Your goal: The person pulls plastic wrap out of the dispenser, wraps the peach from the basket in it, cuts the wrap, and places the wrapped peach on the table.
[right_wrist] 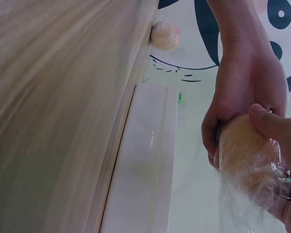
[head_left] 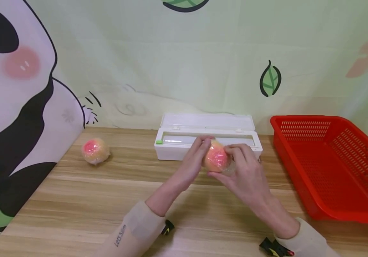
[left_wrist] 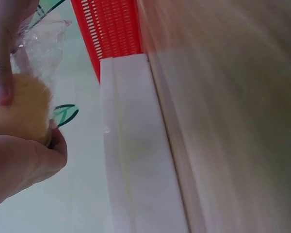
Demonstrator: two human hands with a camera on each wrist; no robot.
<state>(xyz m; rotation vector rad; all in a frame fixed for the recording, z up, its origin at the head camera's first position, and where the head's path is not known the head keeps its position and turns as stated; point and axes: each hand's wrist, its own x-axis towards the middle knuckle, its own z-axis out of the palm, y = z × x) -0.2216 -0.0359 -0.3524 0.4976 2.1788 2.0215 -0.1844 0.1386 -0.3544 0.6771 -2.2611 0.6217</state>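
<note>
A pink and yellow peach (head_left: 216, 157), partly covered in clear plastic film, is held up in front of the white box. My left hand (head_left: 191, 161) grips it from the left side. From the right, my right hand (head_left: 247, 175) pinches the film and the peach between thumb and fingers. In the right wrist view, loose crinkled film (right_wrist: 240, 208) hangs off the peach on the right hand's side. A white cling film dispenser (head_left: 175, 152) stands behind the hands with its lid raised and a roll inside.
A second peach (head_left: 95, 151), wrapped in film, sits on the table at the left. To the right stands a red plastic basket (head_left: 312, 194). Black straps (head_left: 272, 247) show near the wrists. A printed cloth (head_left: 203, 71) hangs behind the wooden table (head_left: 107, 200).
</note>
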